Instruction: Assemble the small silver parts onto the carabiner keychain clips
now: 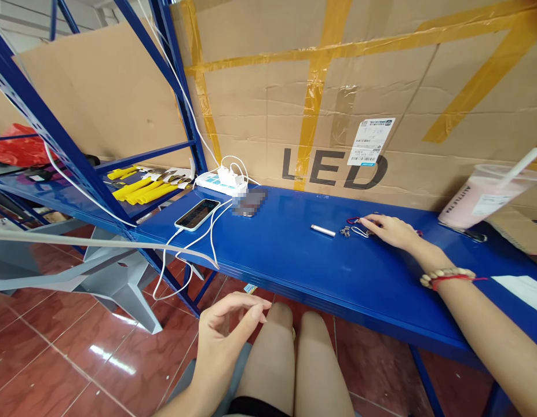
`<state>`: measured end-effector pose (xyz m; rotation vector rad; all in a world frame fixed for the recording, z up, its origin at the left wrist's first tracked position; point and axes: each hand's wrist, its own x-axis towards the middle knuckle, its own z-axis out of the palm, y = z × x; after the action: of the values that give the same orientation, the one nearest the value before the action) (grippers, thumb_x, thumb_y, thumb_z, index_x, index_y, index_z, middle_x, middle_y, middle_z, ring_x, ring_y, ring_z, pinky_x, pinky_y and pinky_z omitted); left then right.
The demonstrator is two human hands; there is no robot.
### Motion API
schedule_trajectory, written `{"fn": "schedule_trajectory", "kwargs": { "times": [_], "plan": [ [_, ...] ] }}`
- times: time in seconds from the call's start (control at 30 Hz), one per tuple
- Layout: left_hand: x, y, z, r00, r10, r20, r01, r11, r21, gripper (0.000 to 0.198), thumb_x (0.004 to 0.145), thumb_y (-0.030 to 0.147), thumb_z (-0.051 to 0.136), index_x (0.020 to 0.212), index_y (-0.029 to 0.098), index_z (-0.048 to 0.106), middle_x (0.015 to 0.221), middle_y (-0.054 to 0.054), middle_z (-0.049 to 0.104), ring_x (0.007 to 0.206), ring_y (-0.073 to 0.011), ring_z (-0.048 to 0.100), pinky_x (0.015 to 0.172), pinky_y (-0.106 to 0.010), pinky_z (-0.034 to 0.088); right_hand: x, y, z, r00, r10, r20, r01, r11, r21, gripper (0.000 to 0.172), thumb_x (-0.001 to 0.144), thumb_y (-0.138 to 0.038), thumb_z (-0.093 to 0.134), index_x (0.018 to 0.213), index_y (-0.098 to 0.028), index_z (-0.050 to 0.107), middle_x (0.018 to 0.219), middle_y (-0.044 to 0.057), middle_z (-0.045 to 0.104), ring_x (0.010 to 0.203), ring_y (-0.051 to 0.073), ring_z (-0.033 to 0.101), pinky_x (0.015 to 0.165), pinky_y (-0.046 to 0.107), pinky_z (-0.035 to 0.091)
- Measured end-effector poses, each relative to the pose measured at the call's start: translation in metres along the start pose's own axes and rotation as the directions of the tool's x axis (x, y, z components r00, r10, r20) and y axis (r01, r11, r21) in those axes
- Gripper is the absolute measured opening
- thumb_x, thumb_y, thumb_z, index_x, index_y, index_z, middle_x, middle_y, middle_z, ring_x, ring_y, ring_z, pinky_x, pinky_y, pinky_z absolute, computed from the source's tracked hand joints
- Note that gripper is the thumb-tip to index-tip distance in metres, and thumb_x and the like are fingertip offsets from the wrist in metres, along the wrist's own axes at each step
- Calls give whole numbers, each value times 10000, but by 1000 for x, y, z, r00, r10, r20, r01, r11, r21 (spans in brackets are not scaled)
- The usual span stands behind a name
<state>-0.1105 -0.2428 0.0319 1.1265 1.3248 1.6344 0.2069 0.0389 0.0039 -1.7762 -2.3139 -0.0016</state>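
On the blue tabletop (277, 243), my right hand (390, 230) reaches down with bent fingers over a small group of keychain parts. Its fingertips touch or nearly touch a dark red carabiner-like ring (352, 220). A white cord loop (359, 231) and small metal clasps (345, 231) lie just beside the fingers; what is under the hand is hidden. Left of these parts lies a short silver-white tube (322, 230). My left hand (229, 324) hovers above my lap, in front of the table edge, its thumb and fingertips brought together and nothing visible between them.
A tilted-looking cup of pink drink (477, 197) with a straw stands at the right. A charging phone (197, 215), white cables and a power strip (220, 184) occupy the left end. Behind rises a large taped cardboard box (251, 116). Yellow-handled tools (150, 190) lie on the adjoining shelf.
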Motion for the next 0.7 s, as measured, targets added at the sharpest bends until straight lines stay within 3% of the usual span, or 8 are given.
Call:
{"fn": "schedule_trajectory", "kwargs": {
  "times": [0.13,0.27,0.43,0.57,0.7],
  "plan": [
    [-4,1,2,999,26,-40,-27,999,-20,142,723,298,657,650,180,687,646,-34,658,604,-142,580,619,-244,479,0,-1,-1,1000,-4,8,4,1000,1,564,836,-618,219,1051,-276,613,1020,39,665,950,301,592,771,416,436],
    [-4,1,2,999,47,-4,-47,999,-5,141,720,280,658,632,173,686,634,-42,663,619,-157,590,616,-253,481,0,1,0,1000,-8,2,8,1000,-8,564,837,-615,222,1055,-270,612,1036,45,659,954,300,592,772,413,437],
    [-3,1,3,998,37,-42,-39,998,-49,119,707,285,655,745,179,693,692,-45,694,574,-154,589,654,-289,490,1,2,1,1000,3,8,-2,1000,-17,574,835,-621,217,1064,-272,611,1035,50,660,948,309,594,765,427,441],
    [-1,-2,3,994,98,40,-96,994,-44,186,740,283,603,599,167,635,690,-65,693,599,-169,605,654,-300,500,0,0,0,1000,2,11,-2,1000,-10,571,834,-626,214,1054,-285,616,1034,43,661,956,306,594,776,427,440],
    [2,-7,5,986,168,15,-168,986,-3,69,700,218,640,659,169,664,702,-68,699,606,-175,609,650,-306,505,0,-2,-1,999,26,20,-26,1000,-8,558,831,-623,221,1050,-301,620,1017,33,670,951,298,598,768,414,445]
  ]
}}
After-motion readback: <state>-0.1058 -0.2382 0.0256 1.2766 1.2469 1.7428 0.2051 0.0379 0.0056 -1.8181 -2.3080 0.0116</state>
